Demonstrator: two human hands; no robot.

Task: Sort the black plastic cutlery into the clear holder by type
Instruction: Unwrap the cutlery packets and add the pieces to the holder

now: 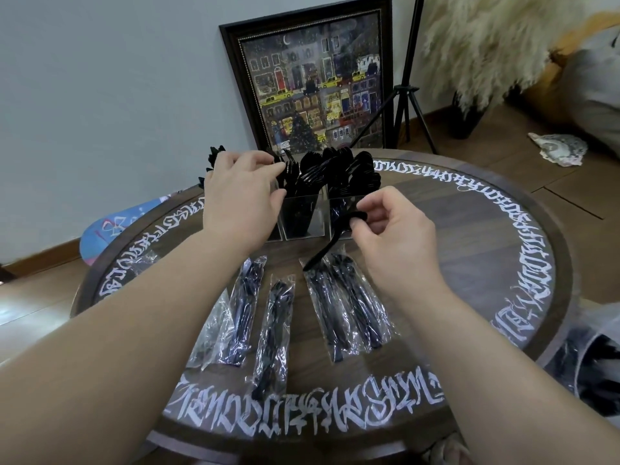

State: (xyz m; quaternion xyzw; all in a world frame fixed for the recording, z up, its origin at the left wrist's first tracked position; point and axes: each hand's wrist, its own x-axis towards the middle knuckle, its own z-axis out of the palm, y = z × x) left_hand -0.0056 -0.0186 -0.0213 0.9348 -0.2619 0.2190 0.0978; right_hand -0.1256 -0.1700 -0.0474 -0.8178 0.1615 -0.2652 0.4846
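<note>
While my right hand point(385, 226) pinches a spoon point(330, 243), handle slanting down-left, the holder point(303, 216) sits just beyond it; left hand point(241, 196) grips the forks point(292, 172) there.

Glossy black plastic cutlery point(335, 172), clear smooth holder point(302, 216), crinkly film packets point(349, 307).
</note>
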